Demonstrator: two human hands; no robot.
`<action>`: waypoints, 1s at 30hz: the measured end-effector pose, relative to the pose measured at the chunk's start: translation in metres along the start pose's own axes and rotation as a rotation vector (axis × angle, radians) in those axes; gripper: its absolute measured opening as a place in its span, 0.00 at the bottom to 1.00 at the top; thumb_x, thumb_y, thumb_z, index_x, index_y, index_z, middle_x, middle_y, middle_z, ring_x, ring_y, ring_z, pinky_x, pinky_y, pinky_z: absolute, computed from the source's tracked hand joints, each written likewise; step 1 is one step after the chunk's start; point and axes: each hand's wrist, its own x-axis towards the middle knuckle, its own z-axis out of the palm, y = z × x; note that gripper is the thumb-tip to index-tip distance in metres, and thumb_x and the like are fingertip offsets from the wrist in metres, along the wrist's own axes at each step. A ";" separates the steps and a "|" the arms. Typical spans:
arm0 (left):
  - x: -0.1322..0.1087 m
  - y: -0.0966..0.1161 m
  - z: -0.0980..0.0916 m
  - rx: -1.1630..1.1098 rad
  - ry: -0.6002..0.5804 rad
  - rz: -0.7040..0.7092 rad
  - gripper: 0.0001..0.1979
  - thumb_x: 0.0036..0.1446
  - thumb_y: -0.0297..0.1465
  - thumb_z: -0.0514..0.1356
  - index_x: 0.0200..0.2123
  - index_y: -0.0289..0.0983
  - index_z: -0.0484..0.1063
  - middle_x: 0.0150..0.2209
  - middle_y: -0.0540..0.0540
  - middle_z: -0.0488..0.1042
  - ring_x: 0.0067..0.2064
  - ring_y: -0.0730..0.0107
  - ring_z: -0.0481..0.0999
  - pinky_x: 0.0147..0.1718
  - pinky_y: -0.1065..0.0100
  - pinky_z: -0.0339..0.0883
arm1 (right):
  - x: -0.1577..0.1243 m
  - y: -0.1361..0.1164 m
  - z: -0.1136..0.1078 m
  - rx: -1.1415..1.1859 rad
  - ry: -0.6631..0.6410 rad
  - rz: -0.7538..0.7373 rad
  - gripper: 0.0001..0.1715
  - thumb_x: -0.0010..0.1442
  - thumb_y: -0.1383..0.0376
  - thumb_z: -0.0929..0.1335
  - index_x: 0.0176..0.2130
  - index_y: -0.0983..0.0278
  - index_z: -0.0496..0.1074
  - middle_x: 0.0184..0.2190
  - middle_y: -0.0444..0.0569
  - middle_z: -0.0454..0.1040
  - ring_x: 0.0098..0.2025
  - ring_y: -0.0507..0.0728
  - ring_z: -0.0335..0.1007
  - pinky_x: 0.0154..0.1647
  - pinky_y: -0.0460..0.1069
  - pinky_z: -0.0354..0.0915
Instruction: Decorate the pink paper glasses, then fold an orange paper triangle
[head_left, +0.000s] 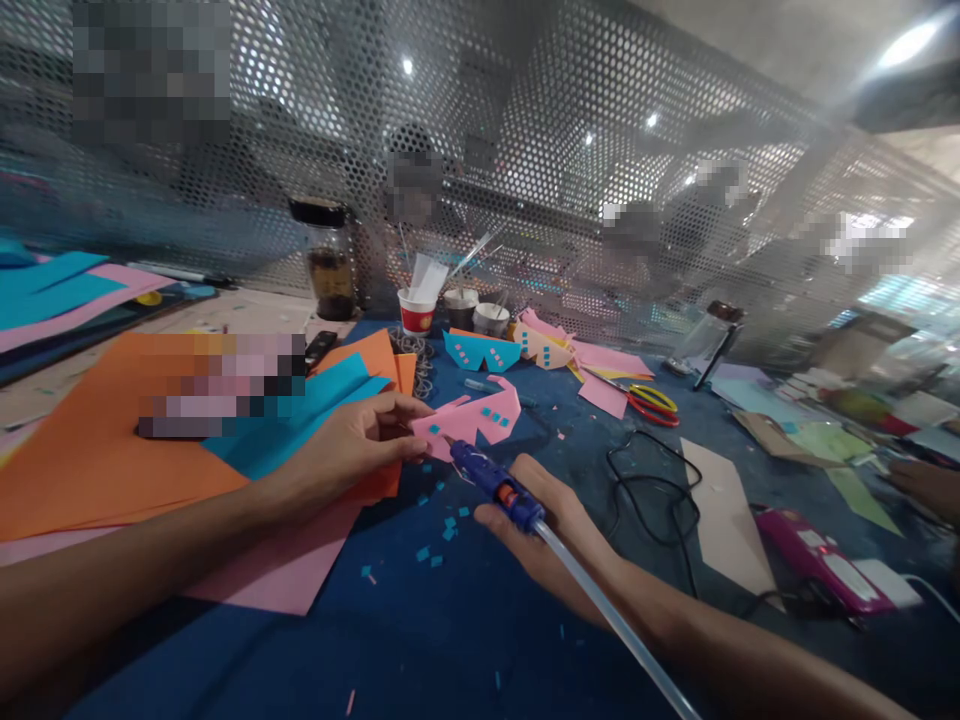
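1. The right hand (555, 530) grips a blue hot-glue gun (495, 485) fed by a clear stick, over the middle of the blue table surface (450, 640).
2. Loose teal paper squares (448, 527) lie just left of it.
3. The left hand (352, 445) pinches a pink paper cutout (480, 415) dotted with teal squares. The gun's nozzle meets its near edge.
4. A red-and-white paper cup (417, 312) stands by the far edge.

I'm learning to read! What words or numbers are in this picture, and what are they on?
No text here can be read.
Pale label on the pink device: too blurred to read.
Blue glue gun in the right hand: no legible brand.
Pink paper cutout pinched by the left hand: blue squares only, no writing.
Red paper cup: no legible print.
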 end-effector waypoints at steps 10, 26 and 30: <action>-0.002 0.003 0.001 -0.019 -0.022 -0.043 0.23 0.49 0.44 0.75 0.47 0.42 0.80 0.40 0.45 0.86 0.44 0.56 0.86 0.44 0.59 0.79 | 0.001 0.000 0.001 0.005 0.013 -0.006 0.20 0.71 0.54 0.70 0.34 0.58 0.59 0.32 0.39 0.61 0.30 0.51 0.58 0.31 0.47 0.56; -0.001 0.001 -0.001 -0.059 -0.015 -0.027 0.24 0.47 0.45 0.78 0.46 0.42 0.81 0.39 0.46 0.85 0.43 0.55 0.85 0.44 0.58 0.80 | 0.000 -0.007 -0.002 0.112 0.008 0.035 0.17 0.69 0.56 0.71 0.34 0.59 0.62 0.33 0.40 0.63 0.31 0.51 0.61 0.32 0.48 0.58; -0.001 0.001 -0.001 -0.072 -0.019 -0.053 0.24 0.49 0.44 0.77 0.48 0.41 0.81 0.38 0.46 0.85 0.42 0.57 0.85 0.44 0.59 0.79 | 0.001 -0.011 -0.006 0.179 0.017 0.039 0.18 0.68 0.57 0.72 0.32 0.58 0.62 0.32 0.41 0.65 0.33 0.52 0.63 0.33 0.48 0.61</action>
